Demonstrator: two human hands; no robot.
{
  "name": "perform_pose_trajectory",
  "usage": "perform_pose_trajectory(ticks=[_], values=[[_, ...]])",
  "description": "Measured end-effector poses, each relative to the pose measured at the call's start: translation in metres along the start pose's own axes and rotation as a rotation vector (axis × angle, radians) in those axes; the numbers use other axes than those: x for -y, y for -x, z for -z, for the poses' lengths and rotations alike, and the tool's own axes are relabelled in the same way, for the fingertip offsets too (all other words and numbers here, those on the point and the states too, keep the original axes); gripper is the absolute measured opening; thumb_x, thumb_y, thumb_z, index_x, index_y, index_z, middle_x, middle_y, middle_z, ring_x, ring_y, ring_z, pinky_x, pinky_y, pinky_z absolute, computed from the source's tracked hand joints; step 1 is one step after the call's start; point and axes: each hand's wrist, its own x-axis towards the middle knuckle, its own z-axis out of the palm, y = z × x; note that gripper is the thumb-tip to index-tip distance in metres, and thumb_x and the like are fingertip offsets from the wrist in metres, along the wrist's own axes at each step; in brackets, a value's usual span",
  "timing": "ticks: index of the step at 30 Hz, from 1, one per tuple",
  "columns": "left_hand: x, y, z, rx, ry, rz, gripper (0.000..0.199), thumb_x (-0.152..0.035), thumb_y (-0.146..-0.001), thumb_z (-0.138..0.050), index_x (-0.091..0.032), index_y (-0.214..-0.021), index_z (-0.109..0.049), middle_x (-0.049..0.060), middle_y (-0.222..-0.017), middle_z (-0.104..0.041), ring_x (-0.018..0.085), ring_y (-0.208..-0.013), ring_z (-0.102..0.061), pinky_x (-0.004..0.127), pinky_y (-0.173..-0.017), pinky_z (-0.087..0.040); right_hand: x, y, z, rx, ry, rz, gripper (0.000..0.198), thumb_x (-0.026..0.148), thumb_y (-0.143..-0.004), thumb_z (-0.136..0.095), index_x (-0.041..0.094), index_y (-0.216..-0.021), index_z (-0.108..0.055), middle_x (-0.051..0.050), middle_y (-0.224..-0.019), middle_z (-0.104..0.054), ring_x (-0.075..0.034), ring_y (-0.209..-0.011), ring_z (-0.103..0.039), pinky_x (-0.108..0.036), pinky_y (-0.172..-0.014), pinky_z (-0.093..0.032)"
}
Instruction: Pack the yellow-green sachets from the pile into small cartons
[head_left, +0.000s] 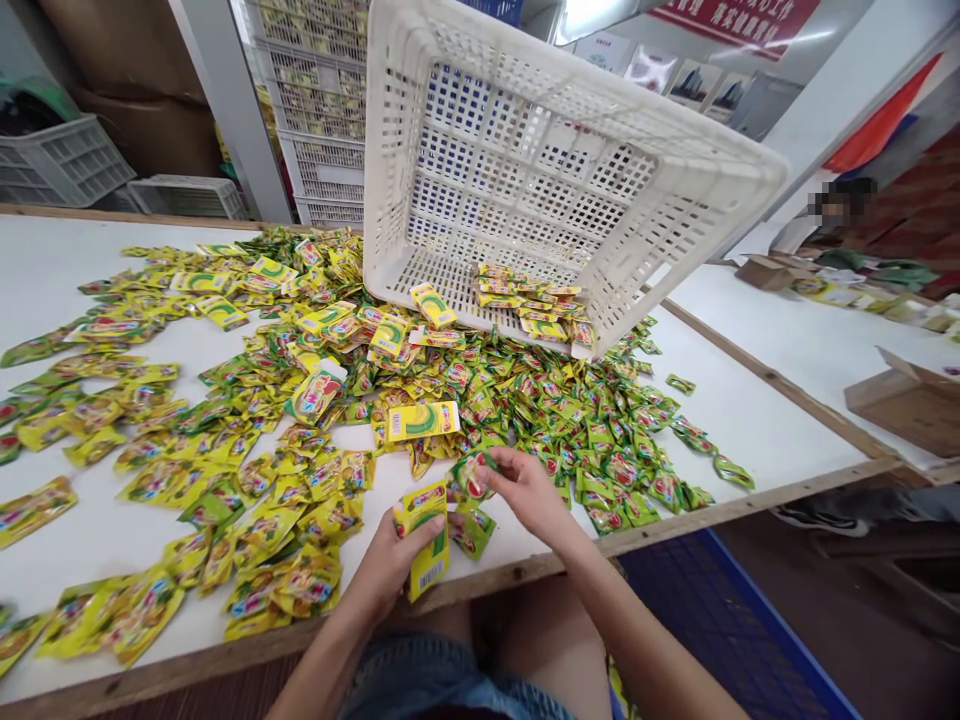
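My left hand (401,550) is closed round a small yellow and green carton (429,562), held upright near the table's front edge with my thumb across its face. To its right, my right hand (529,492) pinches a green candy packet (472,474) printed with a red fruit picture. Another green packet (474,530) is just below, between the two hands; whether it is held I cannot tell. Just behind my hands lies a yellow carton (421,421) on its side. Loose green packets (600,440) pile up to the right, and yellow packets (300,520) to the left.
A white perforated crate (390,150) tips toward me at the back, with several yellow cartons (525,300) in its mouth. Stacked white crates (322,150) stand behind. A blue crate (720,620) is below the table edge at right. An opened cardboard box (907,400) sits on the right-hand table.
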Motion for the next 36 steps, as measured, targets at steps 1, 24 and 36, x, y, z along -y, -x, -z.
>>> perform_pose_trajectory(ticks=[1, 24, 36], values=[[-0.001, -0.003, -0.002, -0.002, -0.040, -0.036, 0.036, -0.033, -0.067, -0.068, -0.013, -0.096, -0.061, 0.007, -0.077, -0.070, 0.021, -0.070, -0.064, 0.033, -0.073, -0.048, 0.003, -0.001, 0.002, -0.050, -0.022, 0.012, 0.023, 0.036, -0.071, -0.066, 0.015, -0.080, -0.064, -0.002, -0.075, -0.066, -0.016, -0.070, -0.059, -0.027, -0.066, -0.046], [0.015, -0.024, -0.015, 0.162, -0.238, -0.084, 0.025, -0.030, -0.063, -0.071, -0.011, -0.079, -0.065, 0.003, -0.068, -0.067, 0.016, -0.064, -0.058, 0.025, -0.064, -0.045, 0.007, 0.013, -0.010, -0.084, 0.342, 0.209, 0.009, 0.024, -0.082, -0.051, 0.017, -0.085, -0.056, -0.001, -0.075, -0.059, -0.015, -0.069, -0.054, -0.025, -0.063, -0.042], [0.014, -0.026, -0.016, 0.216, -0.184, -0.107, 0.030, -0.029, -0.064, -0.072, -0.012, -0.088, -0.065, 0.003, -0.078, -0.067, 0.017, -0.075, -0.058, 0.026, -0.071, -0.044, 0.017, 0.003, -0.016, 0.125, 0.693, 0.409, 0.022, 0.003, -0.079, -0.044, 0.019, -0.092, -0.052, -0.005, -0.086, -0.053, -0.018, -0.081, -0.051, -0.028, -0.070, -0.042]])
